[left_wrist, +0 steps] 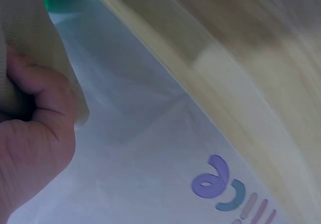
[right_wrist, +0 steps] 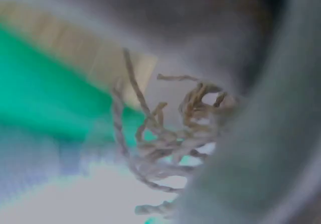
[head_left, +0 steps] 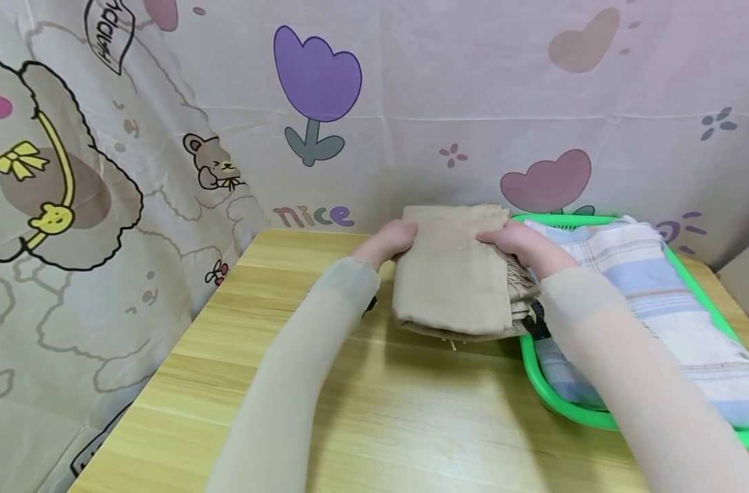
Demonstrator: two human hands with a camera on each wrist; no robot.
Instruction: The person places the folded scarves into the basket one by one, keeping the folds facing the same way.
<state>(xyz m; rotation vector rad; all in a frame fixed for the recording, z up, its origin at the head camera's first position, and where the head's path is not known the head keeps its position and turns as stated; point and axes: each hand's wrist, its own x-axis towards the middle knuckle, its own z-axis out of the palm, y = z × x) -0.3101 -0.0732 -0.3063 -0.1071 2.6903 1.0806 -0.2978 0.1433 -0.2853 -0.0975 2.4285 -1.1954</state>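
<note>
A folded beige scarf (head_left: 451,274) with a fringed right side hangs just above the wooden table, left of the green basket. My left hand (head_left: 394,238) grips its left edge near the far corner, and the left wrist view shows the curled fingers on the fabric. On the opposite edge, my right hand (head_left: 522,241) pinches the scarf, thumb on top and the other fingers hidden beneath. In the right wrist view, twisted fringe (right_wrist: 170,148) dangles close to the camera; that hand cannot be made out there.
To the right stands a green plastic basket (head_left: 535,383) holding a folded blue-and-white striped cloth (head_left: 645,274). Wooden table (head_left: 214,370) extends to the left and front. A printed curtain (head_left: 411,82) hangs behind the table's far edge.
</note>
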